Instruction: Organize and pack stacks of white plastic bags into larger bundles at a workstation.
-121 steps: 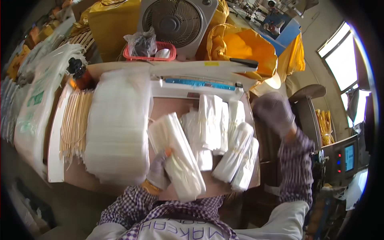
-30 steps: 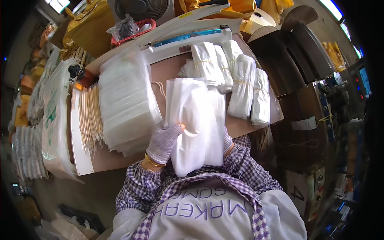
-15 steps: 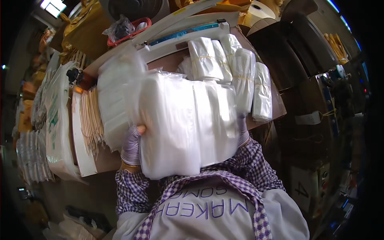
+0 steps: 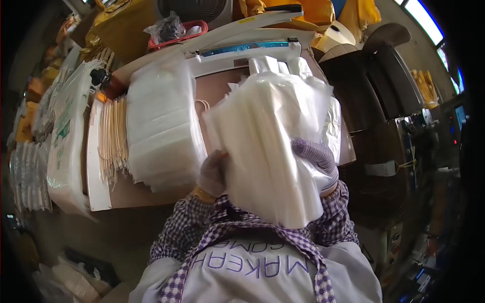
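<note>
The bundle of clear plastic bags [image 4: 273,146] is raised above the table [image 4: 151,194], close to the chest, tilted and covering the table's middle. The gloved left hand [image 4: 212,174] grips its left edge; the gloved right hand [image 4: 316,161] is closed over its right side. A stack of white bags [image 4: 161,126] lies just left, beside bamboo sticks [image 4: 111,139].

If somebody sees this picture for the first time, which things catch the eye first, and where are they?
First comes the thick bundle of clear plastic bags at the centre, held up between the gloved left hand and the gloved right hand. Left of it, a tall stack of white bags lies on the table. Behind, along the far edge, stands a white heat sealer.
</note>
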`<state>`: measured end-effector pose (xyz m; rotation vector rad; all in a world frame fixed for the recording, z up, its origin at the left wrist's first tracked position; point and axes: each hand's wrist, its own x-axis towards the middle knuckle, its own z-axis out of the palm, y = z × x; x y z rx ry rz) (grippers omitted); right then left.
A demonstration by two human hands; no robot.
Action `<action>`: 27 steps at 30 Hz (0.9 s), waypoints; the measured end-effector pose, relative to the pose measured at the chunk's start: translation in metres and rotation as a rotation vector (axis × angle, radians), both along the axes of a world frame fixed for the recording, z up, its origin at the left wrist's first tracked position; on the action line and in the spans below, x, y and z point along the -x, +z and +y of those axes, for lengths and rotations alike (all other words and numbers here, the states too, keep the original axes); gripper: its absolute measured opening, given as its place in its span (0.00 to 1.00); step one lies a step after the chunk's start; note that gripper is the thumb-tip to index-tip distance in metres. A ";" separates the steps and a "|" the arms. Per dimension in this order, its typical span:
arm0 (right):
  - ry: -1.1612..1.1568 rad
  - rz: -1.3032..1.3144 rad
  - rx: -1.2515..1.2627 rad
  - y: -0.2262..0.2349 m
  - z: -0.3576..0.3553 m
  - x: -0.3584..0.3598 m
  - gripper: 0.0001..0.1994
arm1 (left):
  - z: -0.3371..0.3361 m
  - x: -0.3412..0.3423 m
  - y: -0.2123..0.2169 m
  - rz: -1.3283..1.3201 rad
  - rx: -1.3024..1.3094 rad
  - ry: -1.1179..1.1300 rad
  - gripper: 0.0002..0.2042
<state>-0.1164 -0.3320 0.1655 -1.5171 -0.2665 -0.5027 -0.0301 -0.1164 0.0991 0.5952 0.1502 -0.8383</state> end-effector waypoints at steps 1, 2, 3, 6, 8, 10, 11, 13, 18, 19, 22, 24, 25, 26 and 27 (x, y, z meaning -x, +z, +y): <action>0.118 0.352 -0.484 0.043 0.019 -0.002 0.14 | -0.006 0.002 -0.031 0.085 0.130 -0.010 0.21; 0.126 0.358 -0.467 0.040 0.016 -0.007 0.14 | -0.019 0.003 -0.054 0.167 0.265 -0.041 0.22; 0.108 0.005 -0.193 0.028 0.005 -0.014 0.16 | -0.039 -0.001 -0.028 0.113 0.559 -0.224 0.22; 0.065 -0.172 -0.092 0.008 -0.038 0.011 0.21 | -0.042 0.002 -0.016 0.206 0.458 -0.210 0.22; 0.105 -0.016 -0.187 0.037 -0.048 0.015 0.24 | -0.041 0.004 -0.026 0.258 0.429 -0.121 0.24; 0.144 0.272 -0.376 0.067 -0.054 0.016 0.33 | -0.041 0.000 -0.055 0.308 0.532 -0.041 0.28; 0.108 0.305 -0.391 0.067 -0.060 0.021 0.33 | -0.043 0.004 -0.044 -0.099 -0.061 0.059 0.31; 0.062 0.411 -0.565 0.076 -0.066 0.033 0.31 | -0.034 0.003 -0.036 0.090 0.059 0.002 0.30; -0.324 0.533 -0.562 0.061 -0.084 0.049 0.27 | -0.036 0.008 -0.030 0.133 0.051 -0.166 0.24; -0.338 0.512 -0.590 0.057 -0.089 0.052 0.26 | -0.039 0.009 -0.030 0.137 0.054 -0.172 0.24; -0.319 0.522 -0.561 0.058 -0.092 0.058 0.28 | -0.045 0.009 -0.028 0.146 -0.049 -0.325 0.21; -0.301 0.480 -0.499 0.063 -0.094 0.058 0.28 | -0.047 0.010 -0.031 0.053 -0.101 -0.326 0.19; -0.304 0.478 -0.300 0.063 -0.106 0.063 0.28 | -0.043 0.010 -0.029 0.049 -0.101 -0.316 0.19; -0.325 0.469 -0.087 0.072 -0.108 0.067 0.29 | -0.044 0.011 -0.024 0.030 -0.132 -0.295 0.18; -0.333 0.461 -0.070 0.082 -0.105 0.071 0.29 | -0.045 0.009 -0.018 0.009 -0.162 -0.272 0.16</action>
